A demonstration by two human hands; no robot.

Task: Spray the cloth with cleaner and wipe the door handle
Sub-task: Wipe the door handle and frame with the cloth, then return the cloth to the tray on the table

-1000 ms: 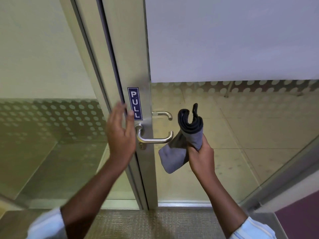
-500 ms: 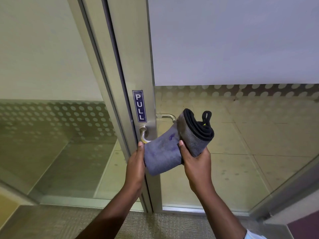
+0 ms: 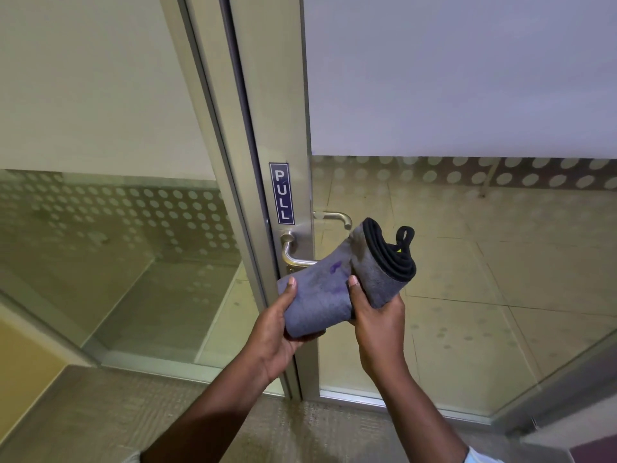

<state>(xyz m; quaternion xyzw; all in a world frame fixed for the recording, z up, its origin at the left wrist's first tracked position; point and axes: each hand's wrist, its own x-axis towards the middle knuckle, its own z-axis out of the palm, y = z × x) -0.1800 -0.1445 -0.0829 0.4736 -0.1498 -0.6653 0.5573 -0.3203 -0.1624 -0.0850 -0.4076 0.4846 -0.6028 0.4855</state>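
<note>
Since a second ago: left hand point(image 3: 272, 339) has come off the door edge, where it was raised flat, and joined the right hand point(image 3: 377, 325) on the cloth point(image 3: 317, 295). Over the last half second little changes; both hands sit at about the same place in front of the lever.

Left hand: cups the lower left end of the cloth from beneath, fingers curled under it, thumb laid across the front face.

Right hand: wrapped round the middle of the cloth, thumb on the front, fingers hidden behind.

Cloth: grey, folded into a thick roll, lying slantwise, low end at left, high end at right. Black edging point(image 3: 390, 259) shows at the upper end, with a small black hang loop point(image 3: 404, 237) standing up from it. Purple smudge point(image 3: 335, 267) on the front face. Cloth covers the free end of the door handle point(image 3: 287, 252); whether it touches the lever or is only in front of it, cannot tell.

Door handle: brushed metal lever on the aluminium door stile point(image 3: 267, 95), base and bend visible just left of the cloth. Second lever point(image 3: 334, 216) seen through the glass on the far side, just above the cloth. Blue PULL sign point(image 3: 282, 193) runs vertically on the stile, just above the handle.

Surroundings: frosted film point(image 3: 450, 78) over the upper glass, dotted band point(image 3: 434, 175) under it, tiled floor point(image 3: 484, 295) beyond the glass, carpet point(image 3: 100, 412) underfoot.
</note>
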